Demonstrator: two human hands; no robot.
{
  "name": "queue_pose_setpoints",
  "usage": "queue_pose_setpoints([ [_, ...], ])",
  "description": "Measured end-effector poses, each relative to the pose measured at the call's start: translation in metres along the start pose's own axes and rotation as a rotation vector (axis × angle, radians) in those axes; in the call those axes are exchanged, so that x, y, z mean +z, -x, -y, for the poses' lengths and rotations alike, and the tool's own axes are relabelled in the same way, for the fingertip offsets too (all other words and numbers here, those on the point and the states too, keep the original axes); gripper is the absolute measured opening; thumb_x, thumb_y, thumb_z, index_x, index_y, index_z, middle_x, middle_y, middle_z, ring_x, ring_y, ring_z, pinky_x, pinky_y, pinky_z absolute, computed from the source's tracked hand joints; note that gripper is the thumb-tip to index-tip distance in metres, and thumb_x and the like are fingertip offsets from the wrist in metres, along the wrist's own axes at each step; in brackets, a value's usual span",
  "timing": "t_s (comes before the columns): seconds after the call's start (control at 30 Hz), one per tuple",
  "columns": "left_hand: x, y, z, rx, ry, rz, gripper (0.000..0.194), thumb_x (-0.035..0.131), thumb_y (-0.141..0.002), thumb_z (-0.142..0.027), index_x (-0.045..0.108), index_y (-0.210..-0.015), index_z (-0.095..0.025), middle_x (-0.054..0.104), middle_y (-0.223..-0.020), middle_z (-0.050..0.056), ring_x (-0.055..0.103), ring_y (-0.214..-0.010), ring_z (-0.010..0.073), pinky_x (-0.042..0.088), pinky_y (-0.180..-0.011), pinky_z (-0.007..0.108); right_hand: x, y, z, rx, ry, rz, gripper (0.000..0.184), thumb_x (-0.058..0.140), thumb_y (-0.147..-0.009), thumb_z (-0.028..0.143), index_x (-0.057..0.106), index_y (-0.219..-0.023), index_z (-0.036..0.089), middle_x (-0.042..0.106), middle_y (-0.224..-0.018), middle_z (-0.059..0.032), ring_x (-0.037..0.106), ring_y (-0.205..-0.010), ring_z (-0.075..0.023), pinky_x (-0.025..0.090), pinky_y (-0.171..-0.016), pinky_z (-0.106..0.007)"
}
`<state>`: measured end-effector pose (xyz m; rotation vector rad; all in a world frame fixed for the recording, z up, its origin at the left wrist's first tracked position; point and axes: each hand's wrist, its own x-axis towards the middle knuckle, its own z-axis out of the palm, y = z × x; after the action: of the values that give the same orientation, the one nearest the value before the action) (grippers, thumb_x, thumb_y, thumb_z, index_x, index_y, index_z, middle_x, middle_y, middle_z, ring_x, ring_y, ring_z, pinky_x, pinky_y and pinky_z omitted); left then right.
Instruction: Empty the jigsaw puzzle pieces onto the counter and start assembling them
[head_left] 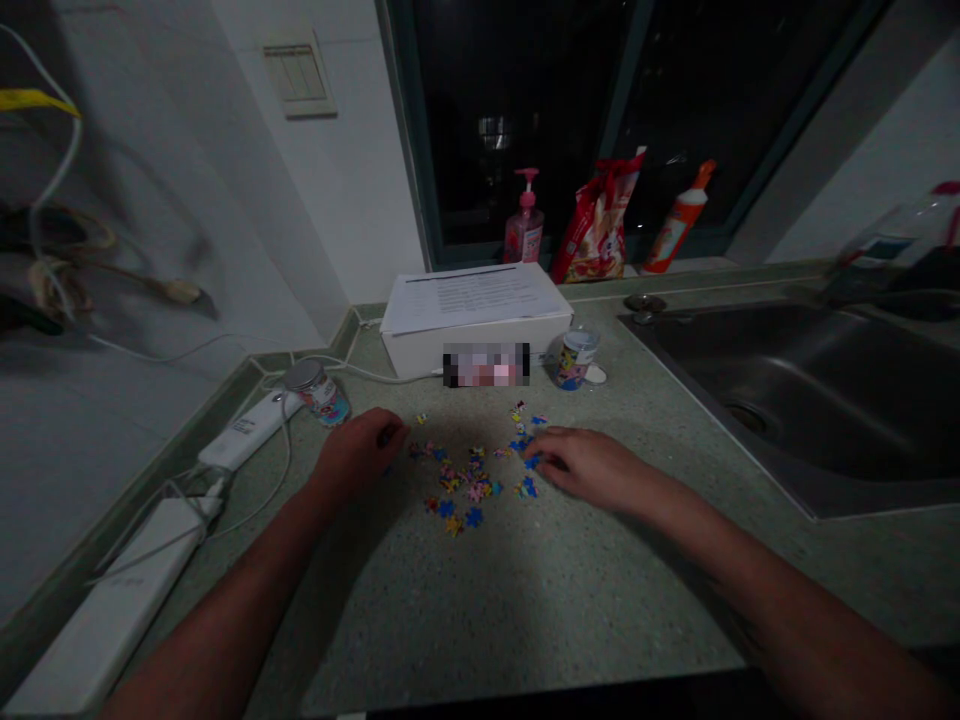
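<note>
Jigsaw pieces (475, 492) scattered loose on speckled countertop (487, 610), between curled left hand (364, 443) and right hand (583, 460), bent over blue pieces (532, 463). Cannot tell whether gripping anything with either. Beyond, near white box (480, 299), printed canister (571, 368).

Left arm (251, 570) is slanting in from lower left, bare; left hand (364, 442) is curling inward. Right arm (720, 550) is mirroring it; right hand (581, 458) is pointing leftward, loosely bending.
</note>
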<state>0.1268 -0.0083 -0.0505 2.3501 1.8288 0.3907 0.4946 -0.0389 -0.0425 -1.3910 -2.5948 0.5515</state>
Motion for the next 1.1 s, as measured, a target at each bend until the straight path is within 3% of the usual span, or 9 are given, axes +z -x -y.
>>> queue_pose_setpoints([
  [0.13,0.001,0.0,0.001,-0.003,-0.018,0.002,0.021,0.057,-0.101,-0.034,0.072,-0.096,-0.02,0.074,-0.092,0.006,0.066,-0.08,0.0208,0.041,-0.07,0.031,0.005,0.0,-0.001,-0.016,0.01,0.023,0.029,0.063,-0.099,0.013,0.076,-0.122,0.024,0.079,-0.119,-0.008,0.074,-0.103,-0.0236,0.052,-0.086,-0.034],
  [0.27,0.001,0.0,0.0,-0.016,-0.026,0.003,0.022,0.056,-0.102,-0.035,0.072,-0.098,-0.021,0.074,-0.092,0.006,0.066,-0.079,0.02,0.041,-0.07,0.03,0.003,0.0,-0.003,-0.019,0.001,0.021,0.019,0.065,-0.095,0.011,0.077,-0.103,0.024,0.079,-0.1,-0.0046,0.072,-0.089,-0.0203,0.047,-0.076,-0.031],
  [0.37,0.0,0.001,-0.001,-0.023,-0.034,0.008,0.022,0.056,-0.101,-0.035,0.072,-0.098,-0.021,0.075,-0.092,0.006,0.067,-0.079,0.0201,0.042,-0.07,0.03,0.001,-0.001,-0.002,0.06,0.012,-0.006,0.015,0.064,-0.094,0.012,0.074,-0.09,0.022,0.075,-0.089,-0.0038,0.068,-0.079,-0.0193,0.042,-0.069,-0.031],
  [0.53,-0.001,0.001,-0.002,0.007,-0.019,0.002,0.023,0.055,-0.101,-0.036,0.072,-0.097,-0.022,0.075,-0.092,0.005,0.068,-0.08,0.0206,0.044,-0.071,0.03,0.007,-0.007,0.0,0.193,0.039,-0.154,0.008,0.067,-0.097,0.021,0.074,-0.101,0.021,0.073,-0.103,-0.0088,0.069,-0.086,-0.0228,0.043,-0.072,-0.033],
  [0.87,-0.002,0.003,-0.011,0.014,0.012,0.021,0.021,0.055,-0.1,-0.033,0.073,-0.095,-0.022,0.076,-0.094,0.006,0.067,-0.08,0.0212,0.045,-0.073,0.032,0.022,-0.012,0.0,0.326,-0.034,-0.202,0.014,0.065,-0.095,0.027,0.074,-0.102,0.019,0.072,-0.105,-0.0113,0.071,-0.088,-0.0256,0.046,-0.074,-0.036],
  [1.1,-0.003,0.007,-0.025,0.001,0.086,0.031,0.016,0.061,-0.097,-0.029,0.075,-0.091,-0.022,0.075,-0.088,0.007,0.066,-0.076,0.0225,0.043,-0.07,0.034,0.026,-0.014,-0.004,0.308,-0.084,-0.23,0.008,0.065,-0.089,0.023,0.071,-0.092,0.02,0.072,-0.1,-0.0108,0.069,-0.085,-0.0238,0.046,-0.074,-0.035],
])
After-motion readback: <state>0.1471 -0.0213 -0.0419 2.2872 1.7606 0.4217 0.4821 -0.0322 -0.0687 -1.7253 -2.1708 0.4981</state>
